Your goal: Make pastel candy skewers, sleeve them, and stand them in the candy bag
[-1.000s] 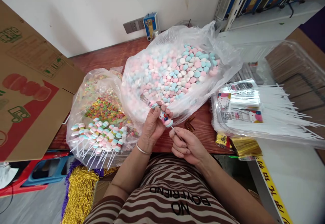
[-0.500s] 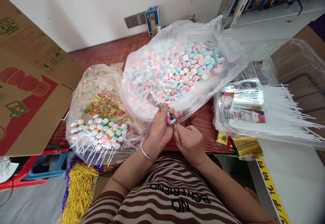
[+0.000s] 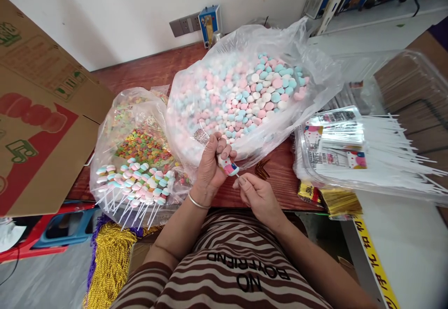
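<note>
My left hand (image 3: 211,166) is closed round a small printed wrapper (image 3: 229,165) with a marshmallow stick inside; its printed clear end sticks out above my fingers. The fingers of my right hand (image 3: 257,194) pinch the white stick (image 3: 238,175) at the wrapper's lower end. Beyond my hands lies a big clear bag of pink, blue and white marshmallows (image 3: 259,113). To the left, a bag of colourful ring candies (image 3: 142,145) has several marshmallow skewers (image 3: 150,183) lying on it. Gold twist ties (image 3: 262,170) rest on the table beside my right hand.
On the right, a plastic tray (image 3: 315,176) holds white sticks (image 3: 388,155) and printed wrappers (image 3: 336,129), with gold tie packs (image 3: 339,201) at its front edge. A cardboard box (image 3: 42,113) stands at left. A blue device (image 3: 210,24) is by the wall.
My left hand has shifted left with the wrapper, which now shows more of its lower part. My right hand has moved slightly down, and the gold ties beside it are more exposed.
</note>
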A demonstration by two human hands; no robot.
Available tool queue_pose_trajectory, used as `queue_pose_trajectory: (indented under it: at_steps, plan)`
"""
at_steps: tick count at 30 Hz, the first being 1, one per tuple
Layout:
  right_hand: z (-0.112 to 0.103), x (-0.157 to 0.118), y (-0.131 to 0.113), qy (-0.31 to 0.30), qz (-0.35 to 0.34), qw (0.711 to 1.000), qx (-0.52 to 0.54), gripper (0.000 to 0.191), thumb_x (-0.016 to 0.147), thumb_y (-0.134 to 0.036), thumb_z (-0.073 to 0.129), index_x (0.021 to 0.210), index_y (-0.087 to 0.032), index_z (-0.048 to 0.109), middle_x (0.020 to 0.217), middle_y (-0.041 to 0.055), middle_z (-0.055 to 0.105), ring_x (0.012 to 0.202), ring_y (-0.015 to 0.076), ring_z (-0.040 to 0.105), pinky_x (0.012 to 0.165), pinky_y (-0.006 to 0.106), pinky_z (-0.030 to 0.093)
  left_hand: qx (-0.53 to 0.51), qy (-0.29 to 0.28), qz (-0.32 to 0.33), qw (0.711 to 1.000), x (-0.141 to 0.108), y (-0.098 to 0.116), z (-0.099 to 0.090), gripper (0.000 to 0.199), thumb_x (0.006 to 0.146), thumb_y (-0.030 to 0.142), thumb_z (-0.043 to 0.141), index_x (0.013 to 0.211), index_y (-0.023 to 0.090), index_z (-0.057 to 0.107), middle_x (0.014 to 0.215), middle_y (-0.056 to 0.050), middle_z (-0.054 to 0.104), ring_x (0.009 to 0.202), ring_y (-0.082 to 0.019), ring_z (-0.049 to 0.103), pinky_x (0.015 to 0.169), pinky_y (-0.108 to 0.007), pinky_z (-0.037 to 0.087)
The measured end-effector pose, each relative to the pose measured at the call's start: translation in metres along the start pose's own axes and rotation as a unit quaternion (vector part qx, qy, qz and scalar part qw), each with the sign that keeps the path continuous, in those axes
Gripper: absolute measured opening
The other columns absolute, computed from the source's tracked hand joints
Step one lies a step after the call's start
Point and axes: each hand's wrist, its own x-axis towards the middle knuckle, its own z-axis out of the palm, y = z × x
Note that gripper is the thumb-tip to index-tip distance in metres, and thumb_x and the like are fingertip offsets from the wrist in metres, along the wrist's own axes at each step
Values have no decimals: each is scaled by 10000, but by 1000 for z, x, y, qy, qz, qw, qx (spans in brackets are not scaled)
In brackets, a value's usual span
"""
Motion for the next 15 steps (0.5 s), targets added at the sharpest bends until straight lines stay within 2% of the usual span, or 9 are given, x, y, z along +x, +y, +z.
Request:
queue_pose_trajectory:
  at_steps: [1,2,4,6,7,10,12,14,15]
  plan:
    - [2,1,1,30,-58,994,-93,369,1064,-397,409,817,-198,597,526,-49,469,468,114,390,511,264,298,8,21,6,1000,1,-4,1,196,916,322,723,850,175,611,590,104,421,456,-27,432,595,-182,491]
    - [4,2,3,65,-120,972,-192,358,1061,-350,427,780,-196,589,535,-36,487,484,119,404,537,279,298,21,49,11,998,0,-10,3,247,914,324,725,792,173,572,583,104,404,443,-26,409,572,-180,477]
    - [7,6,5,122,-218,901,-356,355,1052,-271,455,725,-196,570,528,-19,503,491,128,406,571,312,288,51,100,18,994,-3,-22,4,313,908,344,730,749,174,521,598,94,428,450,-31,418,551,-182,463]
    - [8,8,7,145,-255,854,-430,357,1061,-226,440,728,-195,566,526,-11,525,486,136,421,583,326,290,67,117,18,991,-7,-30,4,311,903,362,733,771,176,521,622,83,460,475,-41,451,546,-183,455]
    - [7,9,7,149,-252,851,-436,346,1070,-223,421,763,-191,578,545,-5,555,493,139,450,583,321,299,69,114,15,991,-8,-31,3,296,906,368,729,796,176,532,630,79,468,488,-45,466,555,-184,457]
    - [3,5,6,145,-217,876,-405,280,1091,-267,396,966,-158,621,678,24,679,550,139,563,578,295,339,53,102,9,993,-8,-23,0,262,917,363,716,840,175,551,631,80,467,506,-51,482,600,-195,479]
    - [0,-1,6,147,-225,867,-419,239,1082,-273,434,1055,-142,633,710,34,705,558,141,583,577,300,344,45,102,19,994,-5,-14,-2,249,920,356,716,857,175,557,639,82,474,513,-48,485,636,-208,496]
    - [-2,-6,6,150,-254,847,-443,216,1068,-237,460,1029,-141,649,651,24,677,528,142,562,570,316,334,47,95,28,994,-4,-9,-3,245,912,359,726,884,175,568,648,83,486,520,-44,489,656,-211,500]
    - [-1,-8,6,148,-258,849,-436,220,1065,-221,453,1001,-147,650,623,15,657,513,140,551,564,317,333,54,86,30,994,-5,-10,-3,253,905,371,734,900,175,575,646,85,487,519,-42,486,662,-211,499]
